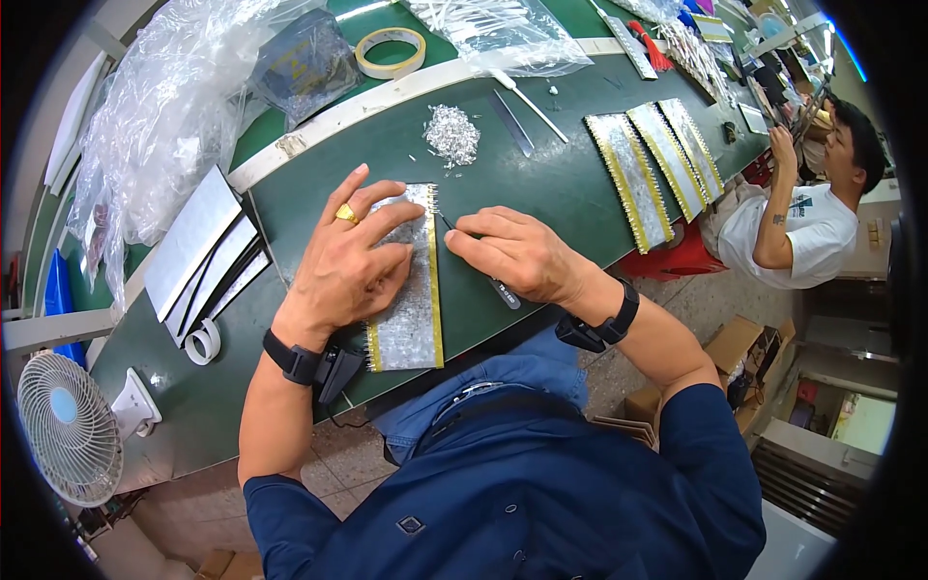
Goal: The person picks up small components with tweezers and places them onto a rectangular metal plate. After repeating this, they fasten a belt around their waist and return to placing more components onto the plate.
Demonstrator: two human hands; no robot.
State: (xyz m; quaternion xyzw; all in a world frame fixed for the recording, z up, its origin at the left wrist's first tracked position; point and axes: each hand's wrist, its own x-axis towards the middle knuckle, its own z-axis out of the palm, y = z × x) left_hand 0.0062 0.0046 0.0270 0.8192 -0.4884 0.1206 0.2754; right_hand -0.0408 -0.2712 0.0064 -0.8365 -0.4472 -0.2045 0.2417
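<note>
A flat silver panel (pixel 411 329) with yellow edges and rows of small pale pins lies in front of me on the green bench. My left hand (pixel 353 256) rests over it, fingers apart and fingertips near the top of its right-hand edge. A gold ring is on one finger. My right hand (pixel 512 251) pinches dark tweezers (pixel 505 294), whose back end shows below the palm. Their thin tip reaches the pins at the panel's upper right edge. Just beyond lies a heap of tiny clear and white pieces (pixel 451 135).
Similar panels (pixel 630 179) lie to the right, near a seated person (pixel 802 213). A metal blade (pixel 512 124) and a white stick (pixel 527 104) lie beyond my hands. At left are stacked plates (pixel 198 251), a tape roll (pixel 203 341), a fan (pixel 70 425) and plastic bags (pixel 174 106).
</note>
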